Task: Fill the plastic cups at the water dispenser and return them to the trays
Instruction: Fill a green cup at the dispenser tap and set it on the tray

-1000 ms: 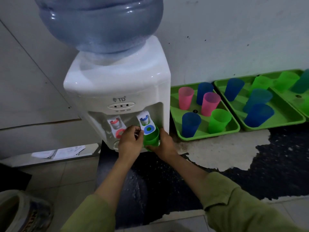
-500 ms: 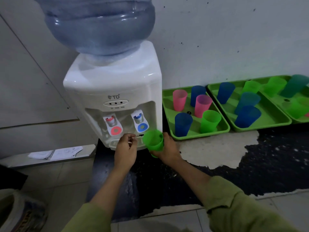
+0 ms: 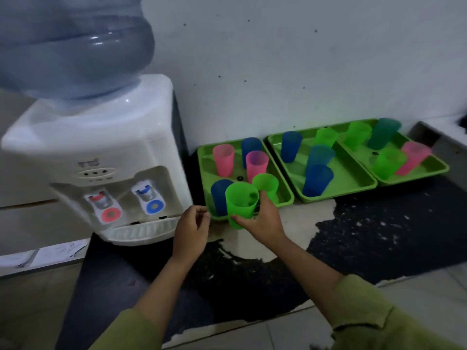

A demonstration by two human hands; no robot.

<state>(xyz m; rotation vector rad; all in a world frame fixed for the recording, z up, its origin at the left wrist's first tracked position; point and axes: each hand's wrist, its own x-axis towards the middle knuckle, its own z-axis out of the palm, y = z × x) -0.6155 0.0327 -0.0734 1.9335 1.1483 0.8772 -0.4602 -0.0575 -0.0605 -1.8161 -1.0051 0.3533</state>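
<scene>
- Right hand (image 3: pixel 262 223): my thumb and fingers are wrapped round the lower wall of the green cup (image 3: pixel 241 203), gripping low so that the mouth is level and nothing slops; whether it holds water I cannot tell
- Green cup: upright above the near rim of the left tray (image 3: pixel 206 165), in front of the gap between a blue cup (image 3: pixel 218 195) and a second green cup (image 3: pixel 266 184); I judge that gap to be its place
- Left hand (image 3: pixel 192 228): apart from the right, fingers loosely curled on nothing, hanging between the water dispenser (image 3: pixel 101 147) and the tray, free to steady either
- Blue tap (image 3: pixel 149 198): left of the held cup and well apart from it, so filling looks done for this one
- Middle tray (image 3: pixel 351 170) and right tray (image 3: pixel 429 168): further cups stand here, contents too dim to judge
</scene>
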